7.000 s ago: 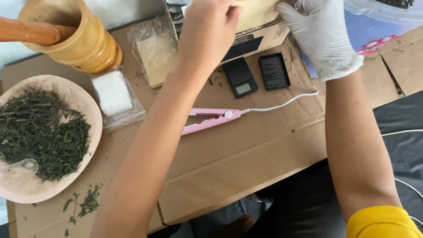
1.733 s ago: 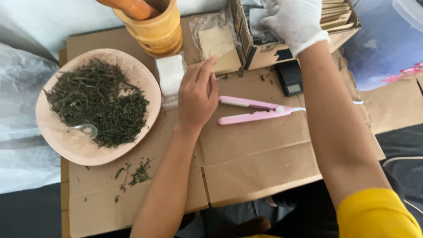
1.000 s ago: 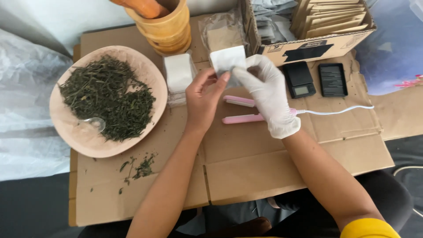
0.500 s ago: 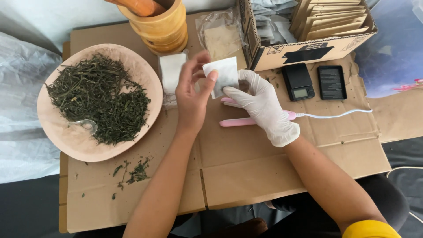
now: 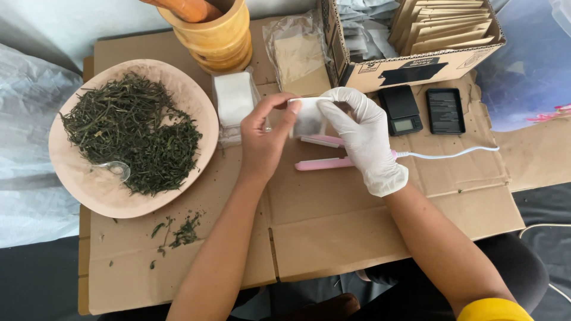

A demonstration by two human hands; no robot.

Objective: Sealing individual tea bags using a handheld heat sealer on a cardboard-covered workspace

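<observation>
Both hands hold a small white paper sachet (image 5: 308,117) above the cardboard-covered table (image 5: 357,232). My left hand (image 5: 264,139), bare, pinches its left edge. My right hand (image 5: 364,138), in a white glove, pinches its right edge. Just below the sachet lies a pink heat-sealing clamp (image 5: 324,161) with a white cord (image 5: 452,154) running right. A stack of white sachets (image 5: 233,101) in a clear wrapper sits left of my left hand.
A wide tan plate (image 5: 98,193) of dried green leaves (image 5: 134,134) with a small spoon (image 5: 116,169) is at the left. A wooden mortar with pestle (image 5: 211,30), a clear bag (image 5: 297,56), a cardboard box of brown envelopes (image 5: 416,41), and two black pocket scales (image 5: 401,110) line the back.
My right hand came back from the box and joined my left hand on a white sachet. Both hands now hold it slightly lower and closer over the pink clamp.
</observation>
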